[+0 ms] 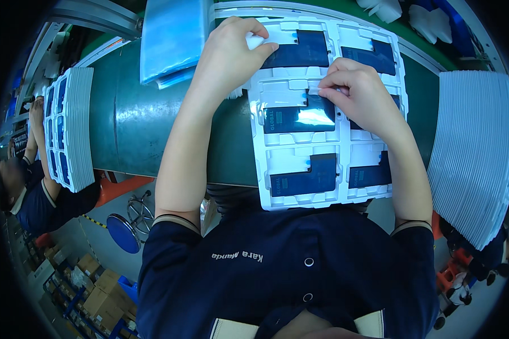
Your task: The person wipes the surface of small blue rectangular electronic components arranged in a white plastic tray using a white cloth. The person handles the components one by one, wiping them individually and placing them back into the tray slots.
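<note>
A white moulded tray [258, 169] stands in front of me with flat black L-shaped batteries [303, 176] in its pockets, several in two columns. My left hand [230, 56] is over the tray's far left corner, thumb and fingers closed on a folded white wipe [254, 41] beside the far left battery [311, 48]. My right hand [359, 96] is at the middle row, its fingers pinching a small white scrap [314, 90] at the upper edge of the middle left battery [291, 120]. That hand and forearm partly hide the right column.
Clear blue plastic bags [172, 42] lie left of the tray on the green table [136, 124]. A tall stack of white trays [475, 152] rises at right. At far left, a co-worker's hand [37, 113] is beside another loaded tray stack [76, 130]. A blue stool [123, 233] stands below.
</note>
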`<state>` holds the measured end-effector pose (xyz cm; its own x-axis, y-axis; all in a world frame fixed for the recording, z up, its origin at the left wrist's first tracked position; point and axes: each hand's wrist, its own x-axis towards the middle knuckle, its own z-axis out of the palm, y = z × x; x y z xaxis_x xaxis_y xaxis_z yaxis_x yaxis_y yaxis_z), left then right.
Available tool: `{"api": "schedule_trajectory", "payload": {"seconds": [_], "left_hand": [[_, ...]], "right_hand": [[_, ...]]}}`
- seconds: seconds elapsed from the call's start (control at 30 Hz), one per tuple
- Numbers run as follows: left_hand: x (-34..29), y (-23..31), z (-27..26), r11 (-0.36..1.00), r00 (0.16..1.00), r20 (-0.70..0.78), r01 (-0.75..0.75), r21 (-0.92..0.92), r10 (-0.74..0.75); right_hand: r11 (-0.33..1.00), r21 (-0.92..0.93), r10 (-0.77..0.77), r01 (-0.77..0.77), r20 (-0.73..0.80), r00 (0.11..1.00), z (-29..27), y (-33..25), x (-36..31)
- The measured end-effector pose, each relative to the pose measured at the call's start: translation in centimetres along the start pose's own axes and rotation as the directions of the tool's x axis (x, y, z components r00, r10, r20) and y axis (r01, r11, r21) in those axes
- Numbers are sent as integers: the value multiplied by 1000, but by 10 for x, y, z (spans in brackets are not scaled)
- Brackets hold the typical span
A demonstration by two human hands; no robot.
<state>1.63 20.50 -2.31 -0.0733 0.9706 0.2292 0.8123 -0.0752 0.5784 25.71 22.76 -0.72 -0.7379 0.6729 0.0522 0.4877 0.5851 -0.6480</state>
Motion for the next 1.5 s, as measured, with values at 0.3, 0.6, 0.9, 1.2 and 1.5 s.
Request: {"api": "schedule_trajectory", "payload": {"seconds": [0.3, 0.6, 0.9, 1.2, 1.5], "left_hand": [[2, 0, -7, 984, 998, -20, 60, -167, -64], [5, 11, -14, 932, 991, -127, -2, -363, -48], [-23, 49, 1, -119, 972, 188, 205, -972, 141], [-31, 65, 13, -67, 948, 317, 319, -945, 33], [-30, 73, 23, -95, 936, 323, 312, -945, -137]], "right_hand": [[945, 34, 282, -325, -591, 756, -62, 36, -10], [656, -284, 316, -699, -738, 596, -106, 73, -69], [611, 789, 198, -62, -76, 977, -4, -32, -41], [272, 957, 449, -101, -33, 893, 28, -32, -28], [602, 799, 453, 8, -349, 821, 14, -14, -34]]}}
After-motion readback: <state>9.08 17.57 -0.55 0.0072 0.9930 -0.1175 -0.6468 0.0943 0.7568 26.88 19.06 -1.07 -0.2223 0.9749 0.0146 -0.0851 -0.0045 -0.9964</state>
